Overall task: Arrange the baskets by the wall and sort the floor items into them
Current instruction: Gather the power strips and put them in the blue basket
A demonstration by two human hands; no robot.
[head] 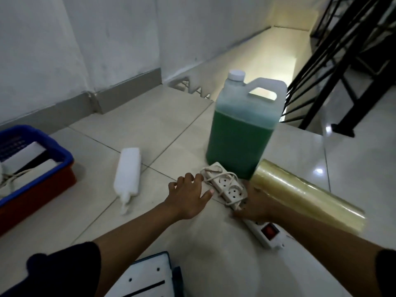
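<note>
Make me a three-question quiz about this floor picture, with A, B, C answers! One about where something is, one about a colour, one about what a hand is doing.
1. Where does the white plastic squeeze bottle lie?
A. On the floor tiles
B. In the basket
C. On top of the jug

2. What colour is the liquid in the big translucent plastic jug?
A. Red
B. Green
C. Orange

3. What is the left hand doing?
A. Gripping the jug handle
B. Reaching open toward the white power strip
C. Holding the bottle

Answers: 1 A, it lies on its side on the tiles beside the blue basket. 2 B, green shows through the wall. 3 B, its fingers are spread beside the strip.
</note>
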